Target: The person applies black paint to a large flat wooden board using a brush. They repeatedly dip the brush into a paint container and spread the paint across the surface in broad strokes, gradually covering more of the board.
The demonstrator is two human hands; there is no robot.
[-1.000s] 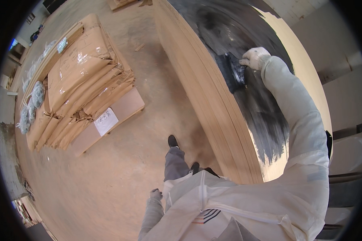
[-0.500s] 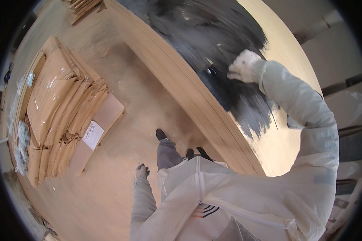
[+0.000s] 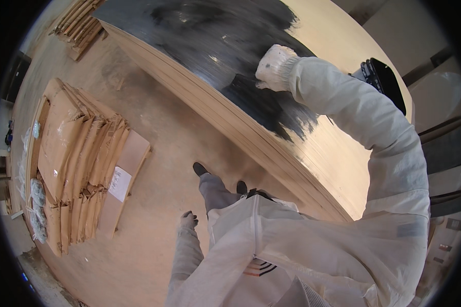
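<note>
My right hand point(image 3: 276, 67), in a white glove spotted with dark marks, is closed low over a pale board point(image 3: 338, 166) on top of a stack. Wet-looking black coating point(image 3: 200, 43) is smeared across the board in broad streaks, with a ragged edge beside bare wood. Whatever the right hand grips is hidden under it; a darker patch lies just left of the fingers. My left hand point(image 3: 189, 220) hangs low by my left leg, away from the stack, its fingers curled in with nothing visible in them.
A container with black contents point(image 3: 386, 84) stands at the board's far right, beyond my right arm. Brown-wrapped flat packages point(image 3: 79, 153) are stacked on the floor at left, a white paper sheet point(image 3: 119, 184) beside them. More flat pieces point(image 3: 79, 23) lie at upper left.
My right hand has moved left and farther up over the coated area. The view has shifted along the stack, and the black container has come out from behind my arm.
</note>
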